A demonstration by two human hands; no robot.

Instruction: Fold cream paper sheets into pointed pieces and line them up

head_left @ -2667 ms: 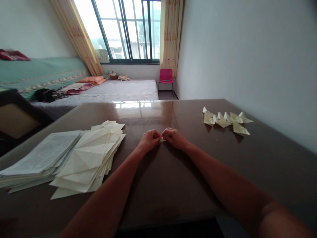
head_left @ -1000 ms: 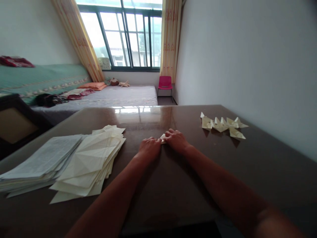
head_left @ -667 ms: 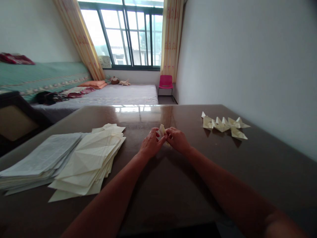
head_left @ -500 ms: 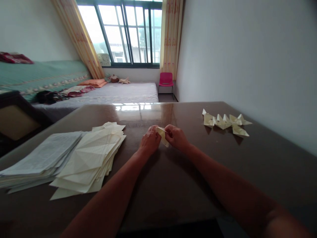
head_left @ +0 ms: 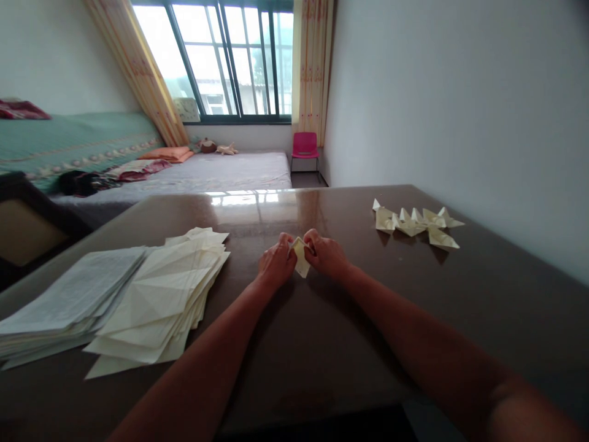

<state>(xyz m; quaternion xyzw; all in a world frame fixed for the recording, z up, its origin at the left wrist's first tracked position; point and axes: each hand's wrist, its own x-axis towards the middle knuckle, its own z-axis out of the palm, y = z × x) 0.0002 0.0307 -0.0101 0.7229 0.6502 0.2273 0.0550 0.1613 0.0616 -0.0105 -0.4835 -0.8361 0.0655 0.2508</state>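
Between my hands, just above the brown table (head_left: 294,344), is a small piece of folded cream paper (head_left: 301,263). Its lower end comes to a point and its top edge shows a peaked fold. My left hand (head_left: 278,258) pinches its left side with thumb and fingers. On the other side my right hand (head_left: 324,253) grips it the same way. The fingers cover both side edges of the paper. Several folded paper pieces (head_left: 411,222) with upright points lie in a cluster to the right, apart from my hands.
Left of my forearm lies a fanned stack of creased cream sheets (head_left: 159,288). A pile of printed greyish sheets (head_left: 69,288) sits against it. A white wall (head_left: 451,92) runs along the table's right side. Beyond the far edge are a bed (head_left: 234,172) and a pink chair (head_left: 305,145).
The folded paper has turned from edge-on to face me, its sides now spread between both hands. My right hand has shifted slightly. The whole view has moved a little.
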